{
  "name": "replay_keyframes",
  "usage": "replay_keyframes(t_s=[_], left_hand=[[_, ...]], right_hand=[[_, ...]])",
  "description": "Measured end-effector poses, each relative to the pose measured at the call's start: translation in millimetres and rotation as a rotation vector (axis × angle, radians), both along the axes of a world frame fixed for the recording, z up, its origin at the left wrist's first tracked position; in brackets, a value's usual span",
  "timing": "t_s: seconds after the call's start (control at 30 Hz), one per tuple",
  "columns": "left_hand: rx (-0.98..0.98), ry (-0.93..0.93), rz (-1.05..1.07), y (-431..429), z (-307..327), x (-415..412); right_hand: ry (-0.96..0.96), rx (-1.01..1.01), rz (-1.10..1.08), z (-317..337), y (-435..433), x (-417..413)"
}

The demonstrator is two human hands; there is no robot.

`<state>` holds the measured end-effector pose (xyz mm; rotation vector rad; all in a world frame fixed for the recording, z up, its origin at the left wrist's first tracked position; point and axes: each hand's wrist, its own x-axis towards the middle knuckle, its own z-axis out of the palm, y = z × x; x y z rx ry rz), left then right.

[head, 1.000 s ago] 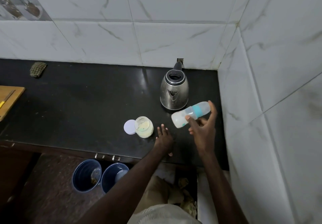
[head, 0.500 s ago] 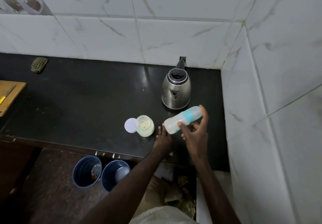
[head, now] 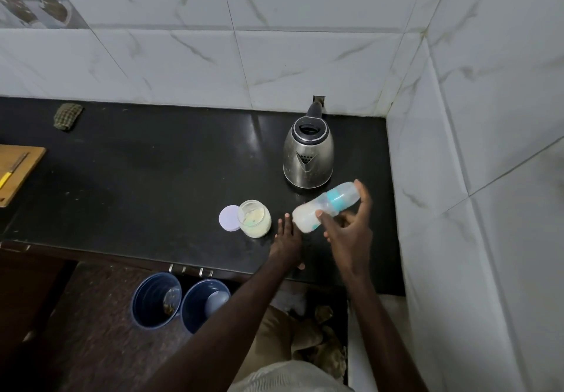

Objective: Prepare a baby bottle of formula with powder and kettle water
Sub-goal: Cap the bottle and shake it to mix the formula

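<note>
At the right end of a black desk (head: 122, 178), near the corner of two marble-tiled walls, the right hand (head: 348, 230) holds a baby bottle (head: 326, 205) raised above the desk surface and tipped nearly horizontal. Thumb and fingers (head: 364, 196) are wrapped around the bottle: the thumb tip lies across the lower body, and the longest fingers reach up beside the capped end. The bottle has a teal collar near its upper right end and a clear cap; its lower left end appears milky white. The left hand (head: 287, 242) rests flat on the desk, palm down with fingers spread and pointing away from the person, gripping nothing; its fingertips lie just beside the bottle's lower end, and whether they touch cannot be told. To the left of this hand stands an open glass jar (head: 254, 218) containing pale powder, with a round lilac lid (head: 229, 218) lying flat on the desk and touching the jar's left side. Behind the bottle stands a stainless steel kettle (head: 308, 156), upright, its black handle toward the back wall and its spout facing the person. Far left, a wooden cutting board (head: 18, 172) carries a knife, and a folded green cloth (head: 67, 116) lies near the back wall. Below the desk edge, two blue buckets (head: 180, 300) stand side by side on the floor.
</note>
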<state>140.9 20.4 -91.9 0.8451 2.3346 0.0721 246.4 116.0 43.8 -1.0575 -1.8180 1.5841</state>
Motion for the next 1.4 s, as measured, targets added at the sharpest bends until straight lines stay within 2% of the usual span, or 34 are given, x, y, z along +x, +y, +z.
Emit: replay_keyframes(t_s=[0.17,0.27,0.37,0.43,0.53,0.6,0.77,0.97,1.13,1.33,1.4], left_hand=[[-0.054,0.007,-0.021,3,-3,0],[-0.068,0.015,-0.045,4,-2,0],[-0.023,-0.022,-0.011,1,1,-1],[-0.047,-0.006,-0.026,1,1,-1],[-0.073,0.01,-0.037,3,-3,0],[-0.085,0.014,-0.044,5,-1,0],[-0.082,-0.015,-0.046,4,1,-2],[-0.085,0.009,-0.035,4,-2,0],[-0.096,-0.018,-0.038,7,0,0],[-0.095,-0.001,-0.037,7,-4,0],[-0.099,-0.004,-0.034,8,-2,0]], right_hand=[[0.182,-0.047,-0.275,18,26,0],[0.071,-0.098,-0.18,1,1,-3],[-0.02,-0.054,-0.03,-6,-14,0],[0.032,-0.03,-0.071,3,-2,-1],[0.153,-0.05,-0.255,16,18,-2],[0.152,-0.064,-0.283,16,12,-4],[-0.005,-0.002,-0.038,6,-14,-1],[0.164,-0.068,-0.321,20,19,-1],[-0.012,-0.079,-0.131,1,-5,5],[0.165,-0.092,-0.385,20,27,5],[0.11,-0.1,-0.347,15,14,1]])
